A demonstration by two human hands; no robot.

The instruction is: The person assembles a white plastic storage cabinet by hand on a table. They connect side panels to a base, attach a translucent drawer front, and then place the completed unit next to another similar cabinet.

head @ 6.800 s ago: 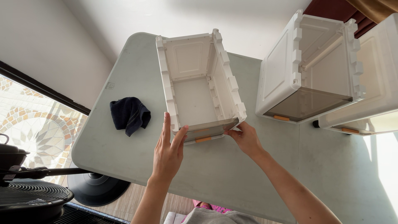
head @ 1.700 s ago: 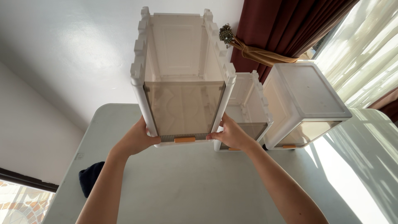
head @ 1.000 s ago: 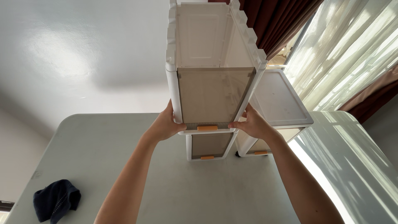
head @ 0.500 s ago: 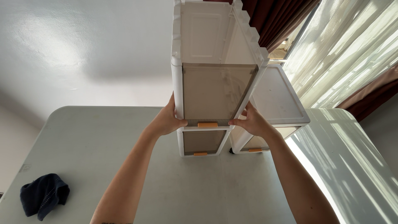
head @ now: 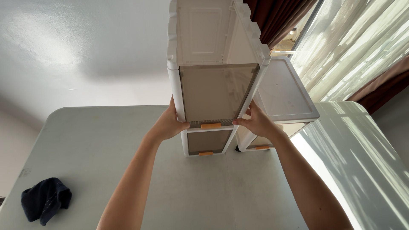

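Head view: left hand (head: 169, 124) clamped on lower left corner of upper drawer box (head: 215, 68), white frame, smoky translucent front, orange pull. Right hand (head: 255, 123) gripping lower right corner of same box. Box sitting on or just above lower drawer box (head: 207, 142) on grey-green table (head: 106, 140); contact between the two hidden by box front. Third drawer box (head: 281, 98) with flat white lid just beside on right, touching or nearly touching stack, partly hidden behind right hand. Dark blue cloth (head: 44, 200) crumpled near left table edge, well apart. Dark red curtain (head: 277, 19) and sheer curtain (head: 358, 47) behind.
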